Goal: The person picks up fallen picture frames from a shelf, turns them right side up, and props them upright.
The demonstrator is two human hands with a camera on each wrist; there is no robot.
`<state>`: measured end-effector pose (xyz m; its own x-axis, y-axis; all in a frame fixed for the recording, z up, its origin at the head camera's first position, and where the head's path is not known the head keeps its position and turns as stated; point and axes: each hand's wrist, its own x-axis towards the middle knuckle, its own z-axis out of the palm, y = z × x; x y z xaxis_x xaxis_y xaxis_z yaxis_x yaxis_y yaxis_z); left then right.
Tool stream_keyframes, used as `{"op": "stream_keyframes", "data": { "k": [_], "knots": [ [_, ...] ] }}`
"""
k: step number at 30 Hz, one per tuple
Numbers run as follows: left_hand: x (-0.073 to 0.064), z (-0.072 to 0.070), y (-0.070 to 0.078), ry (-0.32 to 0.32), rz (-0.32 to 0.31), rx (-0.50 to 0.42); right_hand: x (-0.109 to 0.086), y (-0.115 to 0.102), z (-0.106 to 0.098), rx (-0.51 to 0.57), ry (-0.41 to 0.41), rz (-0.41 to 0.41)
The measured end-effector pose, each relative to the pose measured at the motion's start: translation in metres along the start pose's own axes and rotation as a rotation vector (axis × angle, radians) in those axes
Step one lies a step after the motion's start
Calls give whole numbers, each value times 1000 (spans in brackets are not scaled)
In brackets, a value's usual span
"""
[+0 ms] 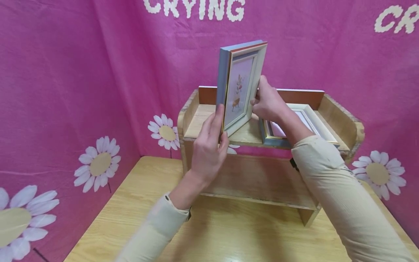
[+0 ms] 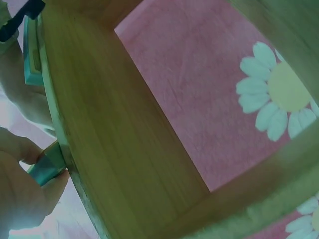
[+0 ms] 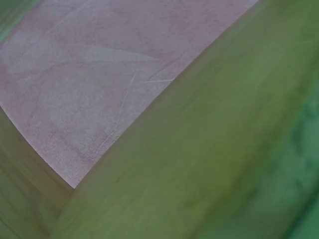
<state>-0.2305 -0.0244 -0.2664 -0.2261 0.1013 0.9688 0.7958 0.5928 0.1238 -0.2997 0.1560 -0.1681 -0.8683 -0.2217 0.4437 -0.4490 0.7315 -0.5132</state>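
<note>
A picture frame (image 1: 240, 87) with a pale border, blue-grey sides and a plant print stands upright, turned at an angle, over the top shelf of a small wooden rack (image 1: 252, 136). My left hand (image 1: 209, 149) grips its lower left edge between thumb and fingers; in the left wrist view that hand (image 2: 25, 179) pinches a corner of the frame (image 2: 47, 164). On the frame's right side, my right hand (image 1: 270, 102) holds the border. A second picture frame (image 1: 307, 120) lies flat on the shelf's right part, partly hidden by the right forearm. The right wrist view shows no hand.
The rack has raised side panels (image 1: 343, 120) and a brown back strip (image 1: 301, 98). Below is a lower shelf (image 1: 255, 178). It stands on a light wooden table (image 1: 137, 203), before a pink cloth (image 1: 114, 72) with daisies and white lettering.
</note>
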Motion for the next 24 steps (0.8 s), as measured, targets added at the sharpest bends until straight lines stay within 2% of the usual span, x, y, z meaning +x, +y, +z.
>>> {"op": "stream_keyframes", "data": {
  "k": [5, 12, 21, 24],
  "knots": [
    [0, 11, 11, 34, 3, 60, 3, 7, 3, 3, 16, 18],
    [3, 23, 21, 63, 23, 69, 6, 11, 2, 18, 46, 42],
    [4, 32, 29, 103, 15, 116, 6, 14, 0, 202, -8, 65],
    [3, 35, 31, 103, 10, 152, 4, 12, -4, 124, 14, 65]
  ]
}}
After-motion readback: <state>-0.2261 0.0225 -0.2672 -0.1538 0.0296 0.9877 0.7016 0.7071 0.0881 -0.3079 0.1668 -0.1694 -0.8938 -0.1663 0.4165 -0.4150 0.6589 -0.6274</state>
